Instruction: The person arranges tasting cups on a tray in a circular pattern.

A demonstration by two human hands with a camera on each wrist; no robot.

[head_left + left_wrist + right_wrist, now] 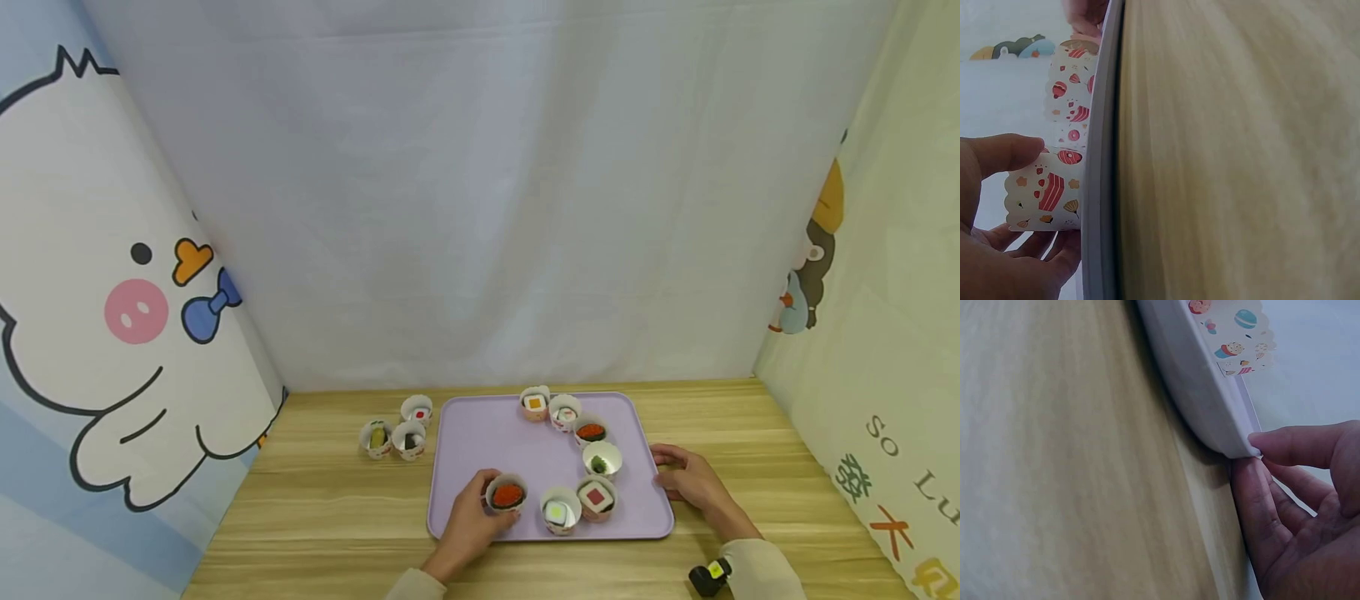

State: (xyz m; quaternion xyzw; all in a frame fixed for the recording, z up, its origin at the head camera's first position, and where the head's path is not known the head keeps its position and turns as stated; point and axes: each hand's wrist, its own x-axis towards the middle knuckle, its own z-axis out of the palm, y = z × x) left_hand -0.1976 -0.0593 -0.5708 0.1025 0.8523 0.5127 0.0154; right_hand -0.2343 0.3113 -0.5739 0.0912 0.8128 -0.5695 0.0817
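Note:
A paper cup with an orange roe-topped sushi piece (507,497) stands at the front left of the lilac tray (480,442). My left hand (469,527) grips this cup, and in the left wrist view the thumb lies on one side of its printed wall (1047,194) with fingers round the other. At the tray's right edge, my right hand (696,485) pinches the rim between thumb and fingers; the right wrist view shows the thumb on the tray's rim (1207,412). Near the held cup are a cup with a yellow-topped piece (559,512) and one with a red-centred square (597,498).
More cups curve along the tray's right half: a green-topped one (602,460), a roe one (591,432), a pale one (565,412) and an orange-centred one (535,404). Three cups, including a dark-topped one (409,440), stand on the wooden table (322,500) left of the tray.

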